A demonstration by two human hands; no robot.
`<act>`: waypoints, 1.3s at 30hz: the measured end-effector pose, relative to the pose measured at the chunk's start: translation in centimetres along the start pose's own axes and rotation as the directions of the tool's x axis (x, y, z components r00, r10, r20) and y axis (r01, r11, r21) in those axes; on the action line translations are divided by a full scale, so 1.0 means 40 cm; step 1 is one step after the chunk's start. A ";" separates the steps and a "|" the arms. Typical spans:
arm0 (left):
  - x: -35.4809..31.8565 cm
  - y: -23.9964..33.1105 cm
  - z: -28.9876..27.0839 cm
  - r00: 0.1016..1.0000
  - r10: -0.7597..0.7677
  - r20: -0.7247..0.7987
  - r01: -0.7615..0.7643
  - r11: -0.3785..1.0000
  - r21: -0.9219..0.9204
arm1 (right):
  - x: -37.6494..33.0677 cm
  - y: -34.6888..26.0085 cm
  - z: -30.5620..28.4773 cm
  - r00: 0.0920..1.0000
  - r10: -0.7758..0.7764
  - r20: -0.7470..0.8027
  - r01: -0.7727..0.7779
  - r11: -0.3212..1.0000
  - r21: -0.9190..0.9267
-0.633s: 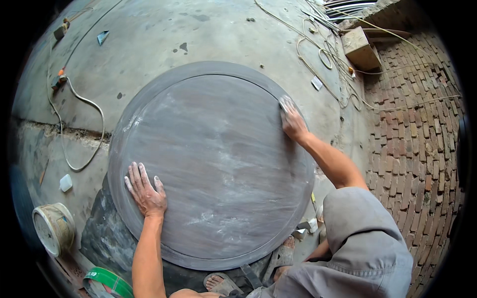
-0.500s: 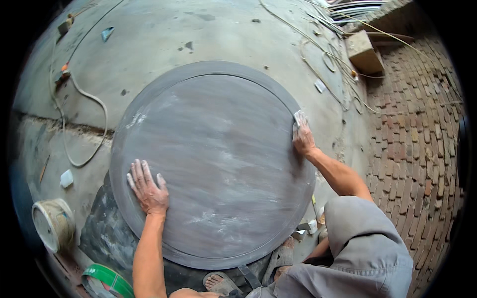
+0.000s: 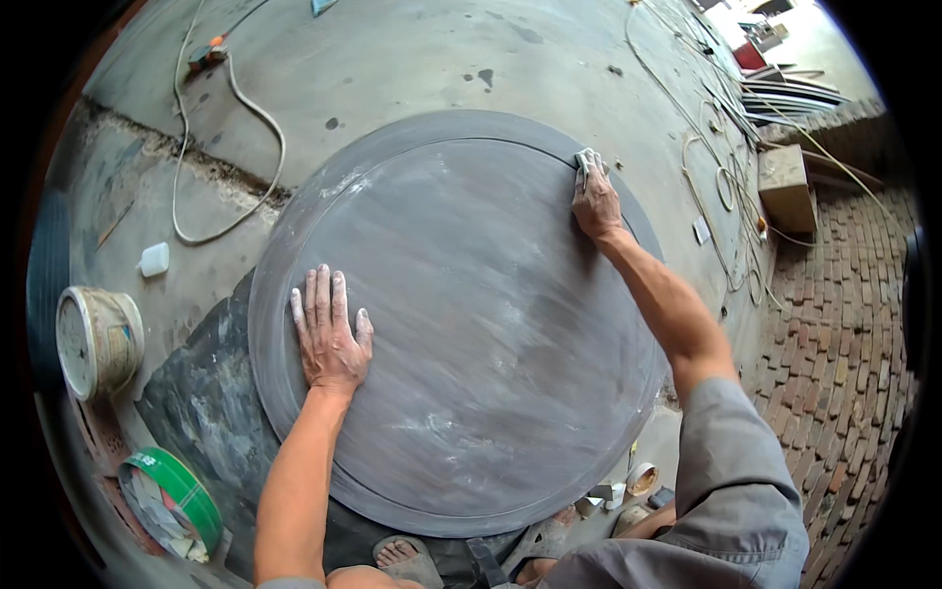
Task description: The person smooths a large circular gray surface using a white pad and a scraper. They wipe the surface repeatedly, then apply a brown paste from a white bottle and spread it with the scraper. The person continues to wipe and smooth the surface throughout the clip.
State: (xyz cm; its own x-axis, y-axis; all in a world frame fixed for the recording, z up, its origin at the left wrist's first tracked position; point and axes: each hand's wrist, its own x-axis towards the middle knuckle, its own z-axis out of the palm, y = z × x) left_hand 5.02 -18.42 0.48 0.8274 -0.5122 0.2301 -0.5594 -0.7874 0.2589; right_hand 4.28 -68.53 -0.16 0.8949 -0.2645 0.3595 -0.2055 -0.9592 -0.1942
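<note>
Sanding pad (image 3: 587,160) under closed right hand (image 3: 596,201) has shifted along round grey tabletop (image 3: 461,324) rim from 3 toward 1 o'clock; left hand (image 3: 329,334) stays flat, fingers spread, near 9 o'clock.

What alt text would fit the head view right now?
A person's right hand presses a small pale sanding pad against the far rim of a large round grey tabletop, while the left hand lies flat on it. A white bucket stands on the concrete floor.
</note>
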 end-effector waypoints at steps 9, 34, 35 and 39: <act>-0.013 -0.005 -0.003 0.999 -0.020 0.024 0.020 0.999 0.033 | 0.070 -0.116 0.028 0.980 -0.180 0.088 0.169 0.979 0.118; 0.010 0.003 0.006 0.999 0.005 0.041 -0.005 1.000 0.001 | 0.113 -0.235 0.069 0.972 -0.196 0.131 0.186 0.979 0.084; 0.007 0.002 0.000 0.999 0.003 0.049 -0.003 1.000 0.001 | 0.139 -0.260 0.073 0.957 -0.207 0.202 0.196 0.978 0.071; -0.003 -0.010 -0.001 1.000 0.006 0.030 -0.006 1.000 0.019 | 0.111 -0.118 -0.004 0.939 -0.228 0.258 0.230 0.973 0.023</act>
State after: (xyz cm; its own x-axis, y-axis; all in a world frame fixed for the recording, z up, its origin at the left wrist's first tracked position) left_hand 5.12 -18.03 0.41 0.8252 -0.5268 0.2037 -0.5638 -0.7905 0.2394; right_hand 9.15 -65.19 2.50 0.9892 -0.0034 0.1465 0.0154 -0.9918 -0.1270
